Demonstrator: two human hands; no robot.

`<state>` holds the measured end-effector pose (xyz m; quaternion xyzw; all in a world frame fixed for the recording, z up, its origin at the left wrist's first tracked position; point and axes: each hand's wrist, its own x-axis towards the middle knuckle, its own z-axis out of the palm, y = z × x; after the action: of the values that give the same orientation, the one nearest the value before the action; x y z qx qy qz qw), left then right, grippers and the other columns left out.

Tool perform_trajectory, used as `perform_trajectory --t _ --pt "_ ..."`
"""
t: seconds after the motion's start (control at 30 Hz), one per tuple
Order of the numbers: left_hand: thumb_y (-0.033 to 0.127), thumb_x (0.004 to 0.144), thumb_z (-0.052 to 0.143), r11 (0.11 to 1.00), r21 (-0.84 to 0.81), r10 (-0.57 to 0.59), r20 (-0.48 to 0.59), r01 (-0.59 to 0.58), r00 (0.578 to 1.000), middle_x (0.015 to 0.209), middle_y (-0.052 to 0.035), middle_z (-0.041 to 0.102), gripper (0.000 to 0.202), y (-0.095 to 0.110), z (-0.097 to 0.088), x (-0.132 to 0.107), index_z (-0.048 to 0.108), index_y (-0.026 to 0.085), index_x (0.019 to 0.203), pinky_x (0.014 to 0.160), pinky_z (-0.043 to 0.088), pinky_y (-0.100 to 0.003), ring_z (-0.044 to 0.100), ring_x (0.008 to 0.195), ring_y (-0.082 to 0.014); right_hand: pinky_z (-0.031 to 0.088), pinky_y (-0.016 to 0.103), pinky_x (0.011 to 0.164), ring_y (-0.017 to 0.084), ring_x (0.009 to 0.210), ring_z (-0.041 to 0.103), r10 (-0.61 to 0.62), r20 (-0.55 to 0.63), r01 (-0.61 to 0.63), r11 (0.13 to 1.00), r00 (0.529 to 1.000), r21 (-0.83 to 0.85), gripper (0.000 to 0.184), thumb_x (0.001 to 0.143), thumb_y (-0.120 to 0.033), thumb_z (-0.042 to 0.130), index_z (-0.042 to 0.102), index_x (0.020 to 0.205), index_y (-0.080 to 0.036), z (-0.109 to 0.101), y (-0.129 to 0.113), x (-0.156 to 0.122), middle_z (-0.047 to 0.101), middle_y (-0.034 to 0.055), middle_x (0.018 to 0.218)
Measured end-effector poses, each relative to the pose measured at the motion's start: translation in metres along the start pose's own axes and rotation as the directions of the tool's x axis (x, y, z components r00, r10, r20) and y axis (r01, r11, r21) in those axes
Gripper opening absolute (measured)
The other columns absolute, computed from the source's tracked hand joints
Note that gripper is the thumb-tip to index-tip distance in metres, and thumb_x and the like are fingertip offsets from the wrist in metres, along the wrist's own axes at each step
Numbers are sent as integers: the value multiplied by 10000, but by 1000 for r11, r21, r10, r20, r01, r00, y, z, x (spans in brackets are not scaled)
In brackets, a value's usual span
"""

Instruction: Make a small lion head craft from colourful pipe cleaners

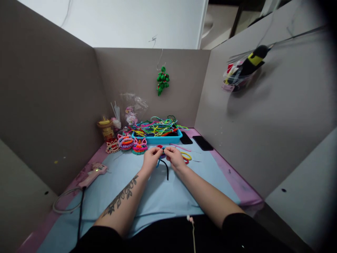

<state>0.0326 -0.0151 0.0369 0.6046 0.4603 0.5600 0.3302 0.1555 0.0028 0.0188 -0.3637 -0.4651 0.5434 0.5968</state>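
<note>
Tattooed forearm (123,196) nearest, left hand (151,159) and right hand (175,158) each tight on a small craft piece (161,147), largely finger-hidden.

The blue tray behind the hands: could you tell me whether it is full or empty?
Full: the blue tray is heaped above its rim with coloured pipe cleaners.

A tray (155,140) sits at the back of the mat (158,200), below an ornament (163,80) on the rear wall. Small figures (129,143) stand left of it; two phones (202,143) — or so they seem — lie right. Just before it, the left hand (151,160) and right hand (176,159) pinch a small piece (161,149); a glue gun (92,174) lies far left.
</note>
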Motion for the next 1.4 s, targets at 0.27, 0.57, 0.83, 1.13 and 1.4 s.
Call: perform_trajectory --t 0.27,0.57,0.83,1.13,1.4 --pt "280 771 504 962 245 103 84 -121 991 583 13 533 205 -7 -8 6 566 141 633 557 367 -214 475 579 -107 256 204 415 61 429 362 57 82 -49 994 995 -97 255 559 -354 713 578 661 -163 -6 -2 2 515 -40 540" --pt "188 793 511 768 503 263 318 -397 911 697 -28 591 140 -9 -17 8 609 162 697 609 381 -229 522 661 -134 450 289 702 174 771 594 -255 235 345 751 938 -562 139 691 -267 608 688 745 -168 -22 -8 6 677 47 794" --pt "186 791 518 766 503 265 321 -400 909 701 -30 594 131 -12 -16 9 610 169 699 600 379 -230 523 650 -136 397 237 528 120 544 515 -107 243 227 804 964 -550 148 669 -280 604 670 695 -150 -28 -5 10 608 3 586" --pt "212 789 531 825 445 239 285 -349 928 744 -45 643 136 -17 -14 11 649 164 741 653 424 -254 567 703 -159 367 211 499 102 514 474 -104 301 260 800 948 -541 146 708 -278 525 593 665 -156 -26 -3 10 544 -23 544" --pt "265 769 553 866 433 142 271 -252 952 805 -52 695 177 -17 -20 15 702 172 791 683 436 -259 606 742 -176 365 219 524 109 546 459 -216 240 321 720 946 -615 118 709 -259 506 563 655 -170 -26 -11 7 537 -20 583"
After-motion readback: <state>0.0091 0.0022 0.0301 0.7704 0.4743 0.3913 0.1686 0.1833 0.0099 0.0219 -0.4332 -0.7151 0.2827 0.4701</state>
